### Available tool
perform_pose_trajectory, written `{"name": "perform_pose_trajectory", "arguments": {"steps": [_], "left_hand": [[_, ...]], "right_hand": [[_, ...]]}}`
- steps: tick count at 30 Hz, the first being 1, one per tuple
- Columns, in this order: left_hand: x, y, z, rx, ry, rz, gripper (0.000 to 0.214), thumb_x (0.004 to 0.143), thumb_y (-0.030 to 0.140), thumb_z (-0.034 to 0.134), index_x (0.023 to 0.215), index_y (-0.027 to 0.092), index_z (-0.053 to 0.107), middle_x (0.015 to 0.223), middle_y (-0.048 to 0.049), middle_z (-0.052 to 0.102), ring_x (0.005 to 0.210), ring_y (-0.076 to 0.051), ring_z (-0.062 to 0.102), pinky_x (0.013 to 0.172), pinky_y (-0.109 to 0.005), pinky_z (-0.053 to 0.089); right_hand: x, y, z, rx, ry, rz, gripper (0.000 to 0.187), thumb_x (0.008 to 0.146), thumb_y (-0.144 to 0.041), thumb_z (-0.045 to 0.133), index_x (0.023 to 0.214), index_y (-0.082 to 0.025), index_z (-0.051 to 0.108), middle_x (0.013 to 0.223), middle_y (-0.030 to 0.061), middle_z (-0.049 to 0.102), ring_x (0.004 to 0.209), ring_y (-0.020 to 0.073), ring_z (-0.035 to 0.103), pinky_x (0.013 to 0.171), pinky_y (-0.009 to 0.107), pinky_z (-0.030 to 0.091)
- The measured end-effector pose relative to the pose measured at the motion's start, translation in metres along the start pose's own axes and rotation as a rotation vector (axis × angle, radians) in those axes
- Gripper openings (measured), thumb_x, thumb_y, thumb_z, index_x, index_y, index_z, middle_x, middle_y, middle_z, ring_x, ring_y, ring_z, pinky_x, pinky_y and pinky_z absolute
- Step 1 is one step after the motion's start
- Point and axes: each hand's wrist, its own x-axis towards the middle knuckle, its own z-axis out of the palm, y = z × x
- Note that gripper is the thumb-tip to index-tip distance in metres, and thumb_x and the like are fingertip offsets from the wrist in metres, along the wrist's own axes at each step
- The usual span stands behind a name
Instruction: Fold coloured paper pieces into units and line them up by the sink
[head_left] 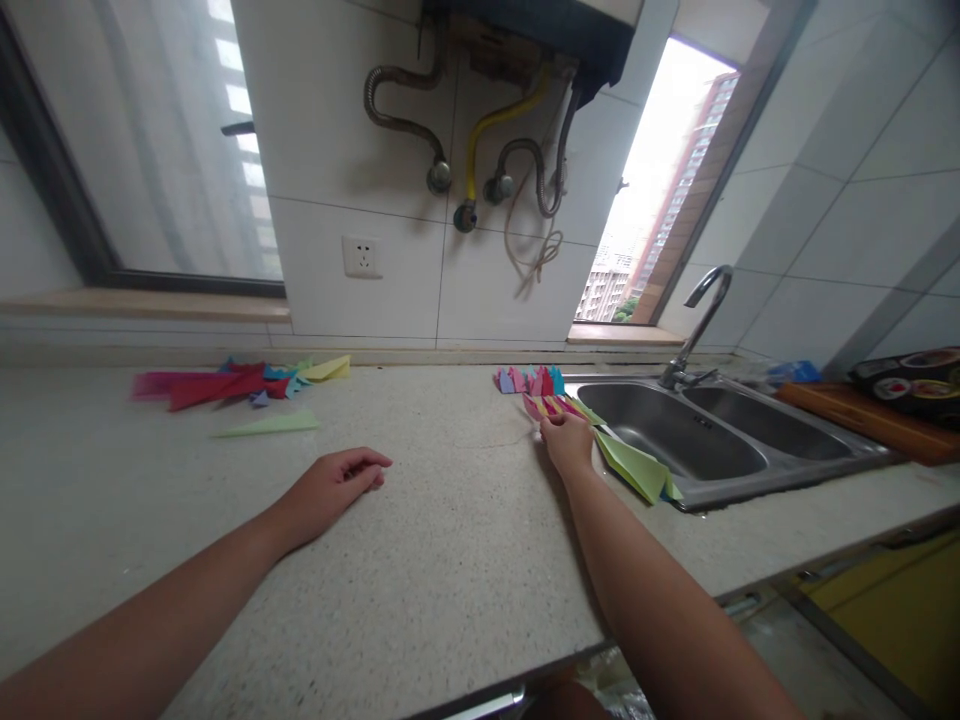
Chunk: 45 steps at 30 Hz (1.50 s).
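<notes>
My left hand (330, 492) rests on the speckled countertop, fingers loosely bent, thumb apart from them and nothing held. Near the sink's left edge, my right hand (568, 443) is closed at a row of pink and yellow folded paper pieces (553, 406), and its fingertips pinch the folded paper there; they partly hide it. Just behind stands a row of small pink, purple and blue folded papers (529, 381). Right of that hand lies a light green paper plane (636, 466). On the left, a heap of coloured folded papers (240, 385) lies behind a pale green folded paper (268, 425).
A double steel sink (724, 492) with a tap (701, 320) is set into the counter (435, 560) at right. Beyond it are a brown board (862, 412) and a dark patterned item (915, 385). Pipes and a socket (362, 257) are on the tiled wall.
</notes>
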Motion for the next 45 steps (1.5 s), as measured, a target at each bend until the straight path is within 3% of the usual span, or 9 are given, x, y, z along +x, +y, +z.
{"name": "perform_pose_trajectory", "arguments": {"steps": [9, 15, 27, 33, 36, 39, 42, 45], "left_hand": [[-0.001, 0.004, 0.002, 0.028, 0.007, 0.000, 0.033, 0.084, 0.047, 0.058, 0.102, 0.023, 0.073, 0.085, -0.0051, 0.075, 0.085, -0.026, 0.069, 0.083, -0.038, 0.048], [-0.001, 0.005, 0.002, 0.049, -0.005, 0.005, 0.033, 0.086, 0.047, 0.057, 0.101, 0.023, 0.073, 0.083, -0.0045, 0.075, 0.084, -0.025, 0.069, 0.081, -0.036, 0.048], [-0.001, 0.004, 0.002, 0.079, -0.014, 0.011, 0.033, 0.087, 0.047, 0.055, 0.101, 0.023, 0.073, 0.084, -0.0049, 0.074, 0.085, -0.026, 0.069, 0.081, -0.036, 0.046], [-0.001, 0.005, 0.001, 0.066, -0.011, 0.016, 0.032, 0.086, 0.046, 0.057, 0.099, 0.023, 0.074, 0.083, -0.0048, 0.075, 0.084, -0.025, 0.069, 0.080, -0.036, 0.046], [-0.001, 0.005, 0.001, 0.068, -0.013, 0.028, 0.032, 0.086, 0.046, 0.056, 0.098, 0.023, 0.074, 0.082, -0.0047, 0.075, 0.083, -0.025, 0.068, 0.080, -0.036, 0.046], [0.000, 0.005, 0.001, 0.081, -0.017, 0.039, 0.031, 0.087, 0.044, 0.055, 0.099, 0.023, 0.074, 0.083, -0.0047, 0.074, 0.083, -0.025, 0.068, 0.079, -0.035, 0.046], [0.000, 0.006, 0.001, 0.089, -0.022, 0.043, 0.030, 0.088, 0.043, 0.055, 0.099, 0.023, 0.073, 0.082, -0.0045, 0.074, 0.083, -0.024, 0.068, 0.078, -0.034, 0.046], [-0.001, 0.008, 0.001, 0.094, -0.017, 0.054, 0.031, 0.088, 0.043, 0.054, 0.099, 0.022, 0.073, 0.081, -0.0046, 0.074, 0.081, -0.024, 0.068, 0.077, -0.034, 0.046]], "right_hand": [[0.001, -0.003, 0.004, -0.176, -0.013, -0.038, 0.049, 0.081, -0.061, 0.059, 0.070, -0.017, 0.076, 0.068, 0.0162, 0.072, 0.066, 0.0298, 0.065, 0.069, 0.039, 0.044], [0.000, -0.005, 0.003, -0.164, -0.009, -0.021, 0.046, 0.082, -0.058, 0.059, 0.077, -0.016, 0.078, 0.075, 0.0162, 0.074, 0.072, 0.0298, 0.067, 0.071, 0.037, 0.045], [0.000, -0.004, 0.003, -0.102, -0.002, 0.013, 0.045, 0.075, -0.062, 0.064, 0.073, -0.018, 0.073, 0.074, 0.0145, 0.073, 0.073, 0.0300, 0.067, 0.073, 0.038, 0.046], [-0.005, -0.009, -0.005, -0.010, 0.040, 0.011, 0.036, 0.075, -0.053, 0.066, 0.075, -0.018, 0.068, 0.073, 0.0120, 0.072, 0.068, 0.0258, 0.064, 0.066, 0.034, 0.043], [-0.016, -0.024, -0.013, 0.052, 0.074, -0.098, 0.025, 0.083, -0.043, 0.058, 0.080, -0.018, 0.064, 0.075, 0.0087, 0.069, 0.067, 0.0221, 0.061, 0.065, 0.031, 0.041], [-0.034, -0.053, -0.020, 0.160, 0.014, -0.326, 0.022, 0.089, -0.034, 0.048, 0.083, -0.019, 0.061, 0.075, 0.0057, 0.066, 0.068, 0.0184, 0.058, 0.066, 0.029, 0.041], [-0.058, -0.093, -0.022, 0.191, -0.224, -0.542, 0.015, 0.088, -0.027, 0.049, 0.084, -0.020, 0.061, 0.075, 0.0040, 0.066, 0.065, 0.0157, 0.057, 0.064, 0.027, 0.040], [-0.080, -0.133, -0.019, 0.051, -0.520, -0.788, 0.010, 0.085, -0.025, 0.055, 0.085, -0.022, 0.064, 0.079, 0.0032, 0.069, 0.069, 0.0163, 0.060, 0.065, 0.028, 0.039]]}}
